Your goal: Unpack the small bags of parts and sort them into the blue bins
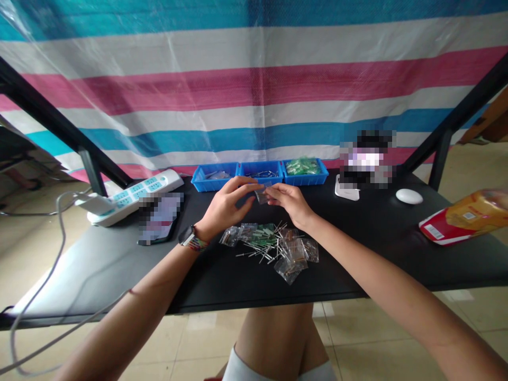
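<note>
The right hand [293,204] pinches a small clear plastic bag [261,196] above the surface [377,227]; the left hand [226,205], thumb and fingers parted, is at its edge; handling this bag seems the step; next likely calls for light fingertips.

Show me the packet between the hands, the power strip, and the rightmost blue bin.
Packet [261,197], head view: clear plastic middle.
Power strip [135,194], head view: socketed top.
Rightmost blue bin [307,179], head view: front wall.
</note>
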Available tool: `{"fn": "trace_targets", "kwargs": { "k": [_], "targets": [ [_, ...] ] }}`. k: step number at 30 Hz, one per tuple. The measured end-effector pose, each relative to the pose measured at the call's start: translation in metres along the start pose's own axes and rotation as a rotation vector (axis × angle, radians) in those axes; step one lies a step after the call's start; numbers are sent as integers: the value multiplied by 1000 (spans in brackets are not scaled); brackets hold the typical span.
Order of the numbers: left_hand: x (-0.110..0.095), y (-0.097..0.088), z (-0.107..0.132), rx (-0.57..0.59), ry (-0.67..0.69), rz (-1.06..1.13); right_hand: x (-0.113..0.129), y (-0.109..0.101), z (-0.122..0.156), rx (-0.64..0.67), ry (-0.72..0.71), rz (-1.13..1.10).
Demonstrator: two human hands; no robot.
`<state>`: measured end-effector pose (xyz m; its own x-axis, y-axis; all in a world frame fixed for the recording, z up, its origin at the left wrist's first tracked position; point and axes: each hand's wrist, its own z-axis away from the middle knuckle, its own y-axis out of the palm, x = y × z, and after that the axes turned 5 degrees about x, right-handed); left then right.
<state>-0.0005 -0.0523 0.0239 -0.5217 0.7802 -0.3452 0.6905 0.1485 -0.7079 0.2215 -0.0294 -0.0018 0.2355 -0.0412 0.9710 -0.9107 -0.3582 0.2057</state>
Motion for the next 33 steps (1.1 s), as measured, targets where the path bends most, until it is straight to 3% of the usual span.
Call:
{"fn": "trace_targets", "kwargs": {
  "k": [5,7,10,14,17,19,22,27,30,33],
  "targets": [
    [-2,-1,-1,-19,50,-47,-1,3,3,65,111,-104],
    [-1,2,0,-49,-18,6,0,4,4,93,125,-118],
    [7,6,-1,-179,-228,127,1,3,6,92,97,-40],
    [28,4,-2,-429,-496,305,5,5,12,139,-133,367],
    [50,-3,0,-587,-601,369,7,13,21,321,-355,704],
    [63,-7,2,-638,-666,422,9,18,28,451,-422,859],
    [77,-9,7,-599,-733,517,10,22,33,569,-439,995],
    [76,-11,9,-531,-788,576,7,20,30,554,-483,1038],
    [63,-11,7,-471,-686,511,1,16,24,443,-490,936],
    [42,-7,3,-326,-488,417,-4,12,16,255,-343,633]
  ]
}}
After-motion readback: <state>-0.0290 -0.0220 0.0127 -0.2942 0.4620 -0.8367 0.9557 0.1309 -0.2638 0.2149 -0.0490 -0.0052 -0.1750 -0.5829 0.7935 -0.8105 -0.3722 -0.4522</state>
